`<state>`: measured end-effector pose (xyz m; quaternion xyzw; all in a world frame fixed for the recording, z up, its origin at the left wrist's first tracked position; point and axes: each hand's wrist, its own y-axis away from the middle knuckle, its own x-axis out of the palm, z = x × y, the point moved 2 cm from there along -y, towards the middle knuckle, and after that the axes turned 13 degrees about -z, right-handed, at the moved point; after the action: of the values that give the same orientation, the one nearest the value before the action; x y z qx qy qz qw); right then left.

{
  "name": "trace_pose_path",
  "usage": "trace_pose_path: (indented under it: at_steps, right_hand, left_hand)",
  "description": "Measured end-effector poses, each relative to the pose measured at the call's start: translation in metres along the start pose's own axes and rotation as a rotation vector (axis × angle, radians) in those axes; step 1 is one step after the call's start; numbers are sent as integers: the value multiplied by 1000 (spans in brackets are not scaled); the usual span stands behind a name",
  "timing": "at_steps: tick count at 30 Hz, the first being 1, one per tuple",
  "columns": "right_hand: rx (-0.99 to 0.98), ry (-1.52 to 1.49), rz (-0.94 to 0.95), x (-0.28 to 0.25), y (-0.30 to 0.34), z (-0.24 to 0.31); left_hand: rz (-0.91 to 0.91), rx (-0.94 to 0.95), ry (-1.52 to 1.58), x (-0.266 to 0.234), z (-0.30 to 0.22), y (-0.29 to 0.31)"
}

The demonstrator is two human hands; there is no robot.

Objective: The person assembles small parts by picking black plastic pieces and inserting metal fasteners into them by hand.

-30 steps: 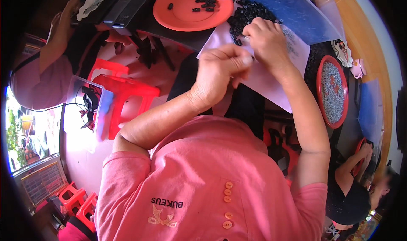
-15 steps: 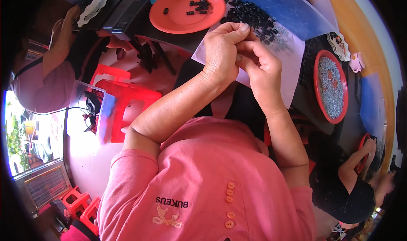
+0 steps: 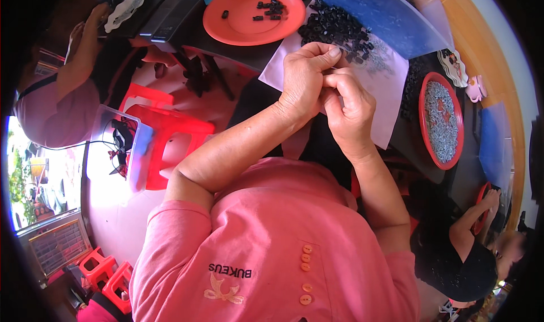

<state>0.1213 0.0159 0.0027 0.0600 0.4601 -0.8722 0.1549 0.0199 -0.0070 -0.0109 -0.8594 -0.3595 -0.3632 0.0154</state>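
My left hand (image 3: 307, 78) and my right hand (image 3: 350, 109) meet over a pale sheet (image 3: 388, 106) at the table's near edge. Thumb and fingers of both are pinched together; whatever sits between them is too small or hidden to make out. Just beyond my fingertips lies a heap of small black plastic parts (image 3: 334, 24). Beside the heap, to its right, small clear or silvery pieces (image 3: 378, 58) are scattered on the sheet. To the left stands an orange-red plate (image 3: 243, 30) with several of the black parts on it.
A translucent blue bin (image 3: 385, 16) rises behind the heap. On the right a red dish (image 3: 424, 126) holds many small silvery pieces. A pink cup (image 3: 476, 89) stands farther right. Red stools (image 3: 164, 132) are at the left. Other people work at both sides.
Both hands have shifted slightly down and toward me, staying close together. My right fingers have curled in more against the left hand.
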Motion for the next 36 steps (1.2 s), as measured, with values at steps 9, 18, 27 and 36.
trace_pose_path:
  at_steps: [9,18,27,36]
  right_hand:
    - [457,-164,-60,-33,-49,-13]
    - [508,-325,31,-27,-54,-36]
    - [515,-371,14,-24,-48,-39]
    - [609,-443,-29,-24,-46,-40]
  left_hand:
    - [157,125,-161,-10,5,-10]
    - [186,181,-254,-8,5,-9]
    - [168,228,-299,-8,6,-7]
    - [175,258,-330,-8,6,-5]
